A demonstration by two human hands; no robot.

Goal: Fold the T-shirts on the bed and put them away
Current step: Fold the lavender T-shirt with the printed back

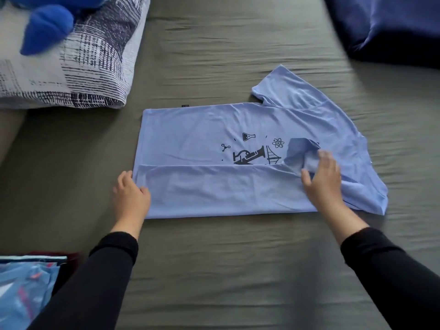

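Note:
A light blue T-shirt [214, 129] with a black science print lies sideways on the grey-green bed [226, 258], its near long side folded over toward the middle. My left hand [131, 194] pinches the folded edge at the shirt's hem corner on the left. Over the near sleeve on the right, my right hand [321, 175] grips the bunched cloth, thumb spread. The far sleeve [285, 89] lies flat and spread out at the back.
A patterned black-and-white pillow [78, 67] with a blue plush toy [47, 27] on it lies at the back left. A dark blue pillow [385, 25] is at the back right. A stack of folded clothes [26, 287] sits at the near left.

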